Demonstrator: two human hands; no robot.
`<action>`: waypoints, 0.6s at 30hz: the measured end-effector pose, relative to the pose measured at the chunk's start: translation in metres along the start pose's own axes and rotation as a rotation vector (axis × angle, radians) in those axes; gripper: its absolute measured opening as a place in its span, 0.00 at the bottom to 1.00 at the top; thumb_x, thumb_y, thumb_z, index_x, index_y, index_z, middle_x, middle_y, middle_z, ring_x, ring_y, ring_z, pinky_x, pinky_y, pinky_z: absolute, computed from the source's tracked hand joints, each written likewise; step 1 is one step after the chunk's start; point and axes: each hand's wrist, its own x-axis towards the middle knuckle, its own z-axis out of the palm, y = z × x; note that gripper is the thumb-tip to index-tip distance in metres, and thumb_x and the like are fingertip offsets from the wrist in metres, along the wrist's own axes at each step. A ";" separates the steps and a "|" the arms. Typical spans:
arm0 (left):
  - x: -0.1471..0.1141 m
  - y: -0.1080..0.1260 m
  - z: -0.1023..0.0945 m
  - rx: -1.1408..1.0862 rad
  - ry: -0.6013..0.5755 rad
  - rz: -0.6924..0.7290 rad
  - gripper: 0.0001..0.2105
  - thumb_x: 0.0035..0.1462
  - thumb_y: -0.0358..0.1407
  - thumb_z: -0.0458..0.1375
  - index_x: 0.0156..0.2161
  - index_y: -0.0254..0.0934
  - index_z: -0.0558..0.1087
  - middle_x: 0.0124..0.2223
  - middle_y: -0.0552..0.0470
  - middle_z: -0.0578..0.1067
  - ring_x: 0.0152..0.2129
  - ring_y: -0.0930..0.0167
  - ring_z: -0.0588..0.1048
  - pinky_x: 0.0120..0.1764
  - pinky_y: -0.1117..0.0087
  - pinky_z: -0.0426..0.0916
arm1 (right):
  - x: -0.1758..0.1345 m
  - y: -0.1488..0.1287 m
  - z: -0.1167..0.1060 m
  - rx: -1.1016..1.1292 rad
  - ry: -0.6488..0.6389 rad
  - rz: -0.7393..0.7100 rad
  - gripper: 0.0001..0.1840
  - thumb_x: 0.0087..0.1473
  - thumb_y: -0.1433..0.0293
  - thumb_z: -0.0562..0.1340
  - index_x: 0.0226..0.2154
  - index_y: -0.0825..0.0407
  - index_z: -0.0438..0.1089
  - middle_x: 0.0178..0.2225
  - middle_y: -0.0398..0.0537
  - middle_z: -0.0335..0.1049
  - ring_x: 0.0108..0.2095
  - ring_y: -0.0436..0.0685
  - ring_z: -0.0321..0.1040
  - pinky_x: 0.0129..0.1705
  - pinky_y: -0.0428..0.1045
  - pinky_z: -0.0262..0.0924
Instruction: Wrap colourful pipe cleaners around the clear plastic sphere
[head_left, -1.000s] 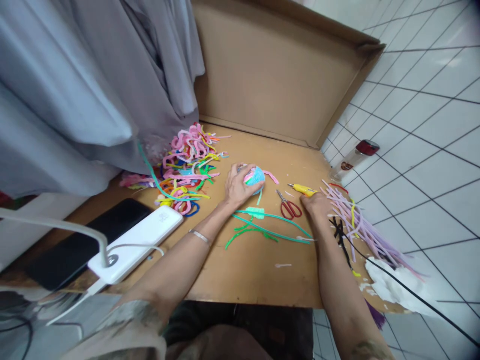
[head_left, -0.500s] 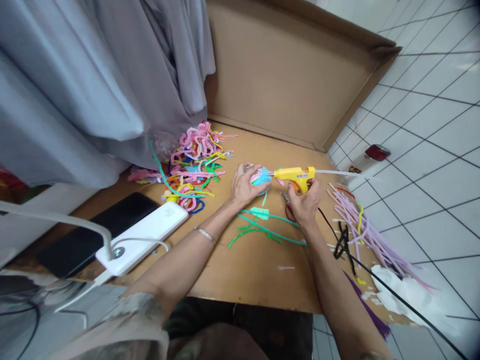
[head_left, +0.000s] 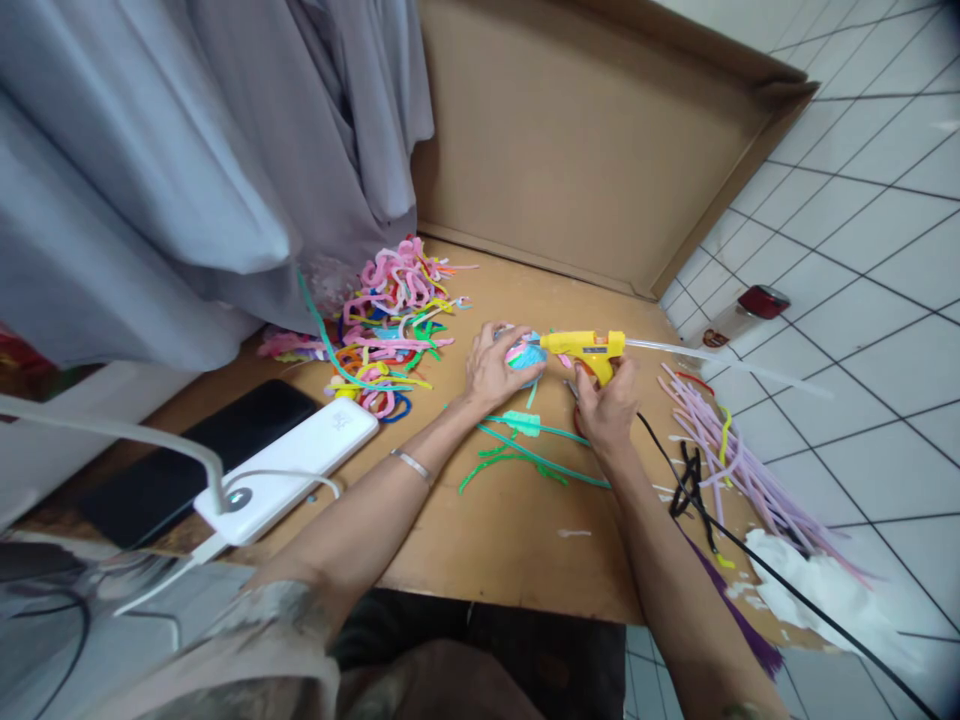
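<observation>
My left hand (head_left: 491, 368) is closed around a small rounded bundle (head_left: 531, 355) of blue and pink fuzzy pipe cleaners, whose far side is hidden by my fingers. In my right hand (head_left: 609, 405) is a yellow hot glue gun (head_left: 585, 345), its nozzle touching or almost touching the bundle's upper right. A long clear glue stick (head_left: 675, 348) sticks out of the gun's back. Below the hands lie green pipe cleaners (head_left: 517, 460) and a pale green fuzzy piece (head_left: 521, 424). Scissors with a red handle (head_left: 577, 415) are partly covered by my right hand.
A tangled heap of colourful pipe cleaners (head_left: 397, 290) lies at left. Nearer are a white power bank (head_left: 300, 470) and a black phone (head_left: 255, 415). Lilac pipe cleaners (head_left: 735, 470), a black cord (head_left: 750, 550) and white fluff (head_left: 802, 580) are at right. A cardboard panel (head_left: 555, 150) stands behind.
The glue gun has shifted slightly left and up, its nozzle moving over the top of the bundle. My left hand keeps its hold; the view has moved a little.
</observation>
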 end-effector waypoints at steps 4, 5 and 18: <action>0.000 0.001 0.000 0.008 0.004 0.002 0.28 0.48 0.48 0.67 0.55 0.42 0.74 0.57 0.43 0.67 0.56 0.58 0.68 0.58 0.57 0.65 | 0.000 -0.002 -0.001 -0.022 -0.031 0.015 0.25 0.58 0.59 0.57 0.51 0.58 0.61 0.49 0.67 0.70 0.47 0.67 0.73 0.47 0.57 0.67; 0.000 0.001 0.000 0.009 0.005 0.001 0.28 0.48 0.48 0.67 0.55 0.42 0.74 0.57 0.43 0.67 0.56 0.58 0.68 0.58 0.56 0.65 | 0.000 -0.002 -0.001 -0.028 -0.032 0.020 0.24 0.58 0.59 0.56 0.51 0.58 0.61 0.49 0.67 0.70 0.47 0.67 0.73 0.47 0.57 0.67; 0.000 -0.001 0.001 0.002 0.005 0.007 0.29 0.48 0.48 0.67 0.55 0.42 0.74 0.56 0.43 0.68 0.55 0.58 0.69 0.57 0.57 0.66 | 0.001 -0.003 -0.002 -0.056 -0.034 0.001 0.23 0.57 0.59 0.56 0.49 0.58 0.62 0.47 0.66 0.71 0.44 0.66 0.72 0.46 0.56 0.66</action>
